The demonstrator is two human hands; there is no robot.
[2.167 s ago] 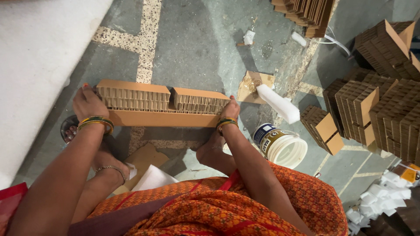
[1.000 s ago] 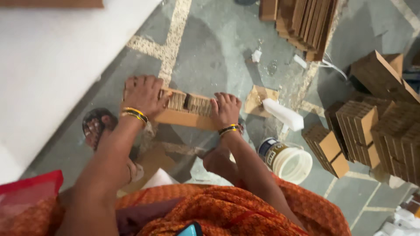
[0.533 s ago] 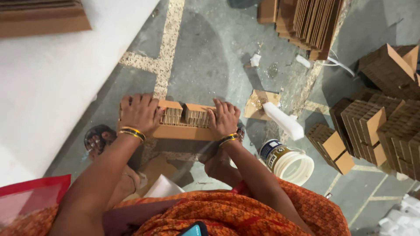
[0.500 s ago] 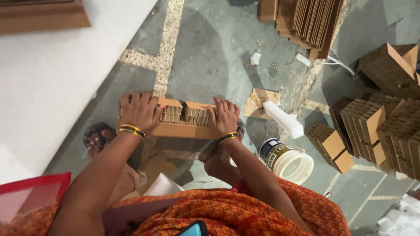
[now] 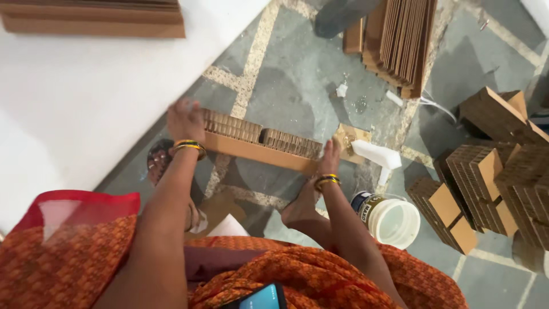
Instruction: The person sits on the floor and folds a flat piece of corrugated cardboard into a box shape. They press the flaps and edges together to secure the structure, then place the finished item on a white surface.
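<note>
Holds a long row of folded cardboard pieces endwise between both hands, above the grey floor, just right of the white worktop. Presses the left hand over the left end; blurred there, so cannot tell how the fingers lie. Sets the right hand flat against the right end, fingers together and pointing far.

Depends on end pressure alone, with only a thin cardboard strip along the near side. Shows a gap near the middle of the row, the likely weak spot: with slack pressure or a sag there, could buckle and spill pieces to the floor. Could also tip, given the left end sitting higher than the right.

Leaves little room below: an open white bucket and a white bottle just right of the right hand, a sandalled foot under the left end. Risks pieces landing in the bucket, or a knock against the worktop edge.
</note>
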